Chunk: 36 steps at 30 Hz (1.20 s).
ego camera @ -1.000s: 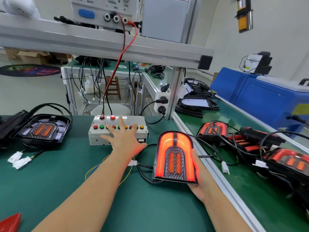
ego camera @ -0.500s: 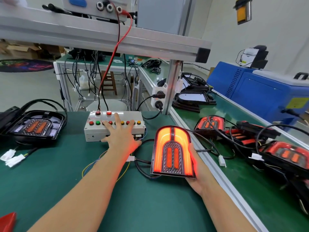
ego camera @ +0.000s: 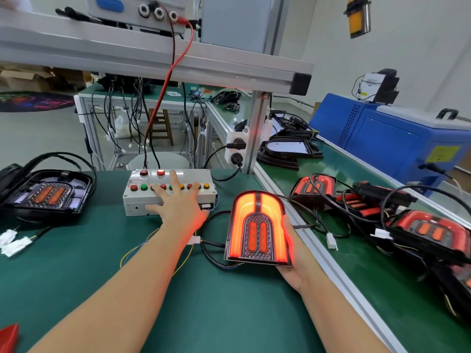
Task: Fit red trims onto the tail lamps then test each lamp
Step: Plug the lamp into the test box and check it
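A tail lamp (ego camera: pixel 258 228) with a red trim glows orange-red, tilted up toward me on the green mat. My right hand (ego camera: pixel 293 253) holds it from behind and below, thumb along its right edge. My left hand (ego camera: pixel 178 202) lies spread on the white test box (ego camera: pixel 168 192), straight fingers pressing its row of coloured buttons. A black cable runs from the lamp to a white plug (ego camera: pixel 195 240). An untrimmed lamp (ego camera: pixel 48 193) sits unlit at the left. A loose red trim (ego camera: pixel 9 337) shows at the bottom left corner.
Several trimmed lamps with tangled cables (ego camera: pixel 382 215) lie on the right bench beyond an aluminium rail (ego camera: pixel 321 248). A shelf beam (ego camera: pixel 153 59) with a power supply hangs overhead. White connectors (ego camera: pixel 12 243) lie at the left. A blue machine (ego camera: pixel 397 141) stands at the right.
The view has shifted slightly; the lamp stays lit in my right hand and my left hand's fingers stay spread over the box's buttons, shifting a little.
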Each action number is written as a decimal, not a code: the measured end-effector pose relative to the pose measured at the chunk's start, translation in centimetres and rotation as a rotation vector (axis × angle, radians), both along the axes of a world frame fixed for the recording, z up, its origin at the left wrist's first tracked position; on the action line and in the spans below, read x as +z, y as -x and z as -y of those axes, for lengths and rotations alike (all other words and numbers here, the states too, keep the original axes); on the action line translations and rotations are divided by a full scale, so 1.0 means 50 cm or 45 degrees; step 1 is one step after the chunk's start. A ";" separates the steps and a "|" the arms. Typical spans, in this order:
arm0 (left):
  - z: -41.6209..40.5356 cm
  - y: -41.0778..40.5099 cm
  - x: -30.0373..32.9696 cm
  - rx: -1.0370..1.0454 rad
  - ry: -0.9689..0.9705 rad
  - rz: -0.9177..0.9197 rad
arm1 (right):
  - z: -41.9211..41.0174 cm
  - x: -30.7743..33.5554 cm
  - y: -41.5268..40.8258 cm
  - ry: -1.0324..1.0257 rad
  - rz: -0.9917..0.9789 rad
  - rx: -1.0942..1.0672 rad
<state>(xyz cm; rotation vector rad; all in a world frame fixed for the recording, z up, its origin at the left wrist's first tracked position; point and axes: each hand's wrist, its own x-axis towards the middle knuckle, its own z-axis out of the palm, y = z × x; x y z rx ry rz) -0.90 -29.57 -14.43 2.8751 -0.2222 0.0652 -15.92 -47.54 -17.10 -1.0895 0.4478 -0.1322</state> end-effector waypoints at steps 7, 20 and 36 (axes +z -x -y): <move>-0.002 0.002 0.005 -0.012 -0.005 -0.006 | -0.003 0.003 -0.001 -0.001 -0.005 -0.027; -0.005 0.002 -0.015 -0.081 -0.163 0.201 | 0.000 0.002 -0.004 -0.018 -0.041 -0.013; -0.005 0.001 -0.003 -0.087 -0.198 0.164 | 0.000 -0.001 -0.005 0.020 -0.040 -0.008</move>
